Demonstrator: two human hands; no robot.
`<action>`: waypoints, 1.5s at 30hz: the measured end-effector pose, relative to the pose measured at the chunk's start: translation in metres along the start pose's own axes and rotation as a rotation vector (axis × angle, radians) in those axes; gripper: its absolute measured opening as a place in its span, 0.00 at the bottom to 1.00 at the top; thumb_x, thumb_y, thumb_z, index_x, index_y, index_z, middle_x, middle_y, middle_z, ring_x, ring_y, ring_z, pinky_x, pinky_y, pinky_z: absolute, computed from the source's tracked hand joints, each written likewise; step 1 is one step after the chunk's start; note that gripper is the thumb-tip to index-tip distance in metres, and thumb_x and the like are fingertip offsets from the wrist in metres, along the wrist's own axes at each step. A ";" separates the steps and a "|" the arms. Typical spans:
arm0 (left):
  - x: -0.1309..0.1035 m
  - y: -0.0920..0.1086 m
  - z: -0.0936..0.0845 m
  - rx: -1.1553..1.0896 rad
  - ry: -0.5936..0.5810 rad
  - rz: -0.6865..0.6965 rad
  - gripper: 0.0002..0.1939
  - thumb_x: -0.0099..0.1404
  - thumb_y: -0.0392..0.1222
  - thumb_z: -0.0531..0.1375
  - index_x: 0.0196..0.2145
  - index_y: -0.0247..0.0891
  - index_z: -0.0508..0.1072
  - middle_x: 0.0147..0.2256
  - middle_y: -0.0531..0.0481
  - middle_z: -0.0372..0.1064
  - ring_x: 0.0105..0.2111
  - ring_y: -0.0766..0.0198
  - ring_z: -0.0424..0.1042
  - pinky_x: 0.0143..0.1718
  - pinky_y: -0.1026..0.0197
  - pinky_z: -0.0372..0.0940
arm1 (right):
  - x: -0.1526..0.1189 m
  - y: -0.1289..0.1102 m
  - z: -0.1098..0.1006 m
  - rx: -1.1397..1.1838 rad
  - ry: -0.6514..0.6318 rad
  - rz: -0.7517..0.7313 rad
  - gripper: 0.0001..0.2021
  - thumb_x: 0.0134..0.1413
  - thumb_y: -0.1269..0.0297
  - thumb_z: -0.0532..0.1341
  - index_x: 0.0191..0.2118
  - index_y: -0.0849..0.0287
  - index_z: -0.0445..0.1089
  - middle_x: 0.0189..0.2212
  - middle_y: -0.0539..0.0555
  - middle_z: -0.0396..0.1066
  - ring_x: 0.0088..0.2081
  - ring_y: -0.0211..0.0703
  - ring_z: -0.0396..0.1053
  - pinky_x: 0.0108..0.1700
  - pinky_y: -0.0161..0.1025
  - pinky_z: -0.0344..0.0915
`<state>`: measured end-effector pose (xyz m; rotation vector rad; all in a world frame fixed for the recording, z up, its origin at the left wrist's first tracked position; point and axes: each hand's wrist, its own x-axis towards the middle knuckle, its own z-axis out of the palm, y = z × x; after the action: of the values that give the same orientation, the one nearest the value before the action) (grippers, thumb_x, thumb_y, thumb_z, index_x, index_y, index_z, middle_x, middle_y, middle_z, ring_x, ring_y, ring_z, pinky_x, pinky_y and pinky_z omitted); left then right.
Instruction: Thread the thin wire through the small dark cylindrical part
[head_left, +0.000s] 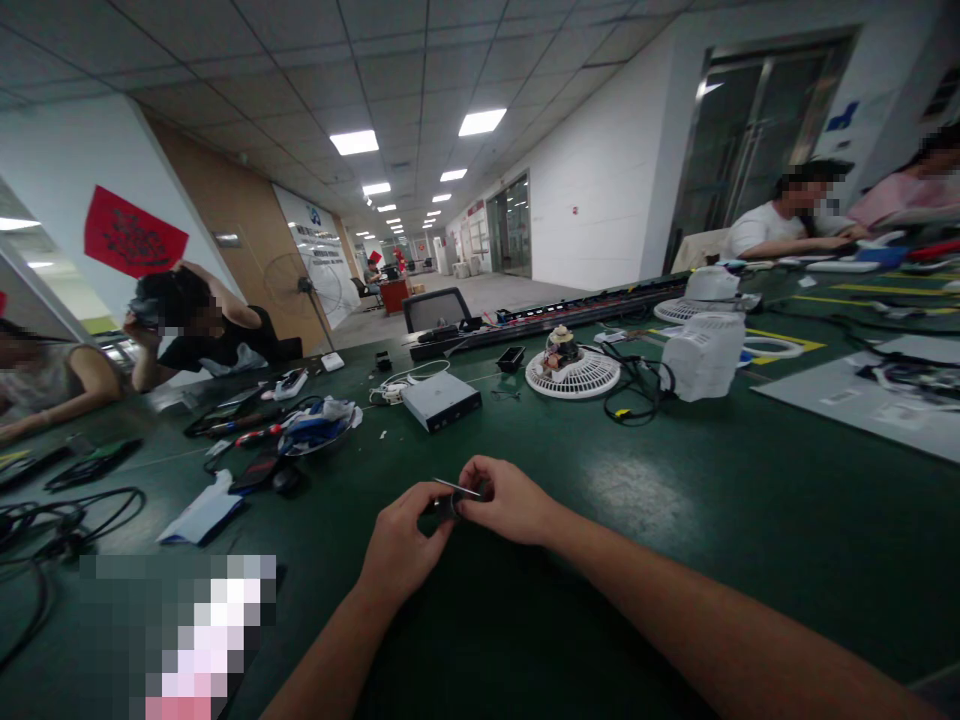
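Both hands meet over the green table (525, 590) at the centre. My left hand (405, 535) is closed on the left side of a small dark part (448, 506). From the right, my right hand (506, 498) pinches the same part and a thin metal piece (457, 488) that lies across its top. The fingers hide much of both. Beyond the hands sits a silver box with a black front (441, 400). Behind it to the right are a small black tray (511, 359) and a white round grille (574, 375) with a motor on it.
White housings (705, 355) and black cables stand at the right, beside a grey board (877, 390). Cloths and tools (319, 425), a light blue packet (202, 510) and cables (67, 520) lie at the left. Several people sit around the table.
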<state>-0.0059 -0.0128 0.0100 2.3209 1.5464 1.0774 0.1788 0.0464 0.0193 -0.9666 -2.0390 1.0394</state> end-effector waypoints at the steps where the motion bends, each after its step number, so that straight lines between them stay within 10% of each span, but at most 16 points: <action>1: 0.001 -0.001 0.000 0.016 0.028 -0.023 0.12 0.61 0.35 0.60 0.43 0.42 0.73 0.41 0.48 0.75 0.41 0.59 0.75 0.44 0.55 0.71 | -0.001 -0.001 -0.004 -0.086 0.031 -0.034 0.08 0.49 0.68 0.63 0.37 0.60 0.69 0.31 0.49 0.72 0.30 0.36 0.67 0.31 0.33 0.61; 12: 0.001 -0.011 -0.001 0.071 0.082 -0.088 0.11 0.59 0.36 0.62 0.41 0.42 0.73 0.37 0.52 0.75 0.37 0.61 0.75 0.41 0.58 0.70 | -0.005 -0.003 -0.033 -0.587 -0.077 -0.447 0.10 0.56 0.69 0.58 0.40 0.57 0.75 0.36 0.52 0.75 0.39 0.41 0.70 0.42 0.37 0.63; 45: 0.002 -0.004 0.000 0.080 -0.039 -0.111 0.13 0.57 0.32 0.60 0.40 0.42 0.74 0.39 0.50 0.75 0.39 0.59 0.74 0.42 0.57 0.67 | -0.003 0.001 -0.024 -0.475 -0.105 -0.188 0.09 0.48 0.69 0.60 0.34 0.56 0.78 0.31 0.51 0.76 0.31 0.40 0.71 0.33 0.34 0.63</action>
<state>-0.0083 -0.0094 0.0095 2.2602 1.7114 0.9563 0.1997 0.0539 0.0290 -0.9364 -2.4711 0.5235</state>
